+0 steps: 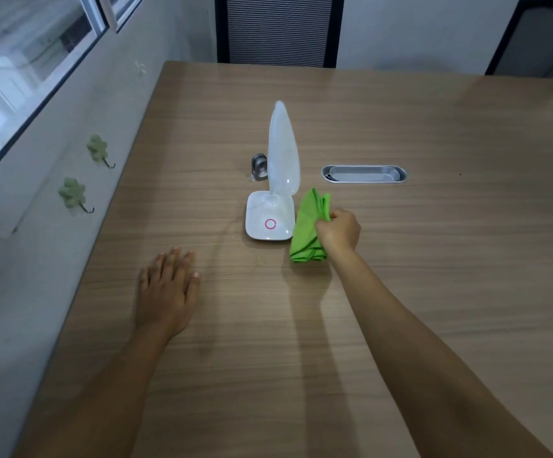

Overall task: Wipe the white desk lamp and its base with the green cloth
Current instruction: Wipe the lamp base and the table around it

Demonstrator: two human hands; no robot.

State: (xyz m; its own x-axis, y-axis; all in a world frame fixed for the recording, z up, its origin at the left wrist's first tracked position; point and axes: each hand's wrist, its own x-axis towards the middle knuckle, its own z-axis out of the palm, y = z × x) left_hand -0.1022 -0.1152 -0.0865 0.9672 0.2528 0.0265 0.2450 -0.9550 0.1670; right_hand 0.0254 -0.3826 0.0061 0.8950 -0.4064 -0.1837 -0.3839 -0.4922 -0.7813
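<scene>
Hooks (74,196) shaped like green clovers stick to the wall at the far left, under a window (27,77). Next along, the left hand (168,292) lies flat on the wooden table (433,259), palm down, fingers straight and close together, holding nothing; its forearm runs back toward the lower left corner, and it reads as a brace more than a working hand. Further right stands the white desk lamp (283,150), its long pale head tilted up and away from the viewer, rising from a square white base (270,219) marked with a pink ring. A small metal clip or fitting (259,166) sits just behind the base on its left. Touching, or all but touching, the base's right edge is the green cloth (308,229), bunched and folded, its lower end on the table. The right hand (338,230) is closed around the cloth's right side in a loose fist, knuckles up, arm stretched forward from the lower right. An oval metal cable tray (364,174) is set into the table beyond it, and two chairs (276,29) stand at the far edge. My judgement is that the wiping has hardly begun: the cloth is gripped but lies beside the base, not on it, so the head, the stem and the base top all appear left to do.
</scene>
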